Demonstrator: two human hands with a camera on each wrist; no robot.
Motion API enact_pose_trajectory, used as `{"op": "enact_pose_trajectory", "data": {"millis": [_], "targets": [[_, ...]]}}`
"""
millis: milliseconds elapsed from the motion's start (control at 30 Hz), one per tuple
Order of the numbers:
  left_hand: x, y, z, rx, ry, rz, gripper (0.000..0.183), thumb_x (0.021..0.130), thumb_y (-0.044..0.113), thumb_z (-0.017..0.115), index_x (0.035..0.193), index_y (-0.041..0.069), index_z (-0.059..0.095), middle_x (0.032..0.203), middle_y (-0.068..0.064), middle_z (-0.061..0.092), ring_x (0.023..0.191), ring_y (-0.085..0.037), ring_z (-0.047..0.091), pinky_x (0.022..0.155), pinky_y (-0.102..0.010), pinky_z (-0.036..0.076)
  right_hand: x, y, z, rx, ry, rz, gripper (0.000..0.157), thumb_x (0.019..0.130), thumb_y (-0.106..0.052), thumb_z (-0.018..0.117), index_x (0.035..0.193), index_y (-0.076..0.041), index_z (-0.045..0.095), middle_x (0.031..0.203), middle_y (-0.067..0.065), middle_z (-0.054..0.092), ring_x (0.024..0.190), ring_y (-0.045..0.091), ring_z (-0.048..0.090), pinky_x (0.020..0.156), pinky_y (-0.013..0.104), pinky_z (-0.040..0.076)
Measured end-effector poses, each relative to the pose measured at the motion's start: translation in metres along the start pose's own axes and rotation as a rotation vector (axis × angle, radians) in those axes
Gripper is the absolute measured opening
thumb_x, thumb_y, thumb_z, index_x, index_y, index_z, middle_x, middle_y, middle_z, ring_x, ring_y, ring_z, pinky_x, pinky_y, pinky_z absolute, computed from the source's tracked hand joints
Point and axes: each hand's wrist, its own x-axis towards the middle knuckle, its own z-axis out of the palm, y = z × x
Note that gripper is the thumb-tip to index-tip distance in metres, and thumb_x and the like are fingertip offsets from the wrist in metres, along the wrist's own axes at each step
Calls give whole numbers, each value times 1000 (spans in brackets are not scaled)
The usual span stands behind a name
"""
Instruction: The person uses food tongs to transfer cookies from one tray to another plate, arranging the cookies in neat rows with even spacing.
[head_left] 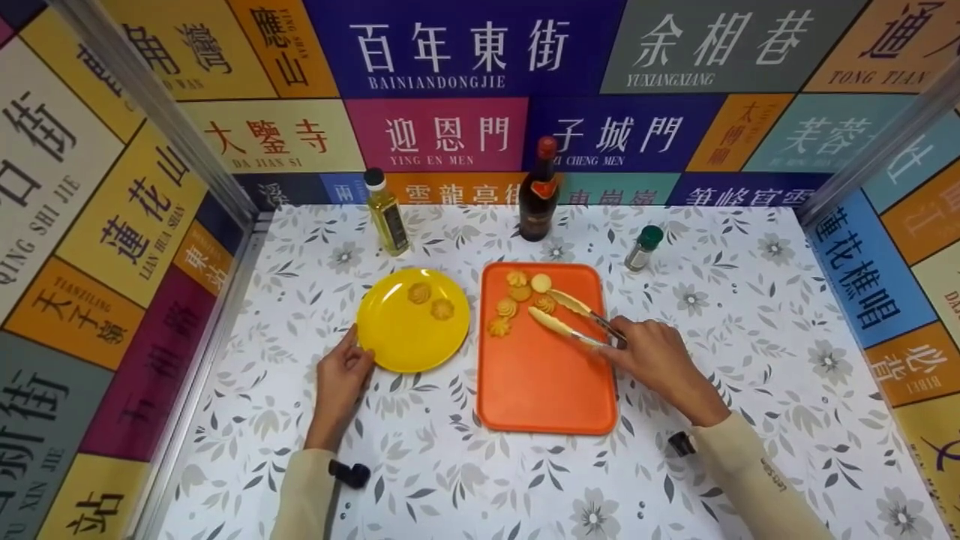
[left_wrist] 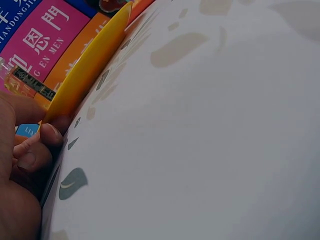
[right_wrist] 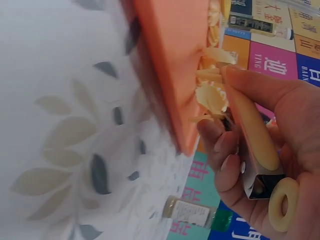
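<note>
My right hand (head_left: 656, 356) grips a pair of food tongs (head_left: 592, 330), seen up close in the right wrist view with fingers curled round the handle (right_wrist: 255, 130). The tongs' cream tips are spread apart over an orange tray (head_left: 547, 390), on either side of a swirled cookie (head_left: 545, 304). Several other cookies (head_left: 507, 307) lie at the tray's upper left. My left hand (head_left: 343, 371) pinches the lower left rim of a yellow plate (head_left: 405, 341), thumb above and fingers below in the left wrist view. Two cookies (head_left: 431, 301) lie on that plate.
Behind the plate stands an oil bottle (head_left: 387, 217). A dark bottle with a red cap (head_left: 539, 195) is behind the tray, and a small green-capped jar (head_left: 643, 249) to its right. Printed panels (head_left: 450, 135) wall the flower-patterned table (head_left: 420, 465).
</note>
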Motion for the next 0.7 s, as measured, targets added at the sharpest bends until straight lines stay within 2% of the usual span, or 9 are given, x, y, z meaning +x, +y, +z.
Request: {"op": "enact_pose_trajectory", "data": {"millis": [233, 367, 533, 700], "targets": [[-1, -2, -1, 7, 0, 39, 63, 106, 13, 73, 165, 12, 52, 78, -12, 62, 52, -16, 51, 47, -23, 44, -2, -4, 2, -45, 50, -40, 29, 95, -29, 88, 95, -4, 74, 62, -3, 49, 56, 21, 51, 55, 39, 39], [-1, -2, -1, 22, -6, 53, 63, 106, 13, 72, 165, 11, 51, 79, -12, 62, 53, -16, 52, 48, -24, 45, -7, -6, 6, -60, 79, -73, 25, 97, -25, 85, 96, -3, 74, 61, -3, 51, 54, 21, 52, 52, 40, 40], [0, -1, -2, 34, -17, 38, 65, 107, 13, 71, 167, 8, 47, 83, -11, 63, 55, -15, 53, 51, -23, 47, -11, -6, 12, -64, 115, -101, 23, 97, -21, 84, 102, 0, 76, 62, -2, 56, 54, 22, 55, 52, 43, 45], [0, -2, -2, 30, -22, 29, 64, 107, 14, 70, 167, 10, 48, 84, -13, 65, 56, -15, 54, 51, -24, 48, -13, -4, 17, -48, 141, -101, 22, 97, -20, 84, 102, 0, 76, 61, -3, 53, 53, 20, 51, 51, 40, 43]]}}
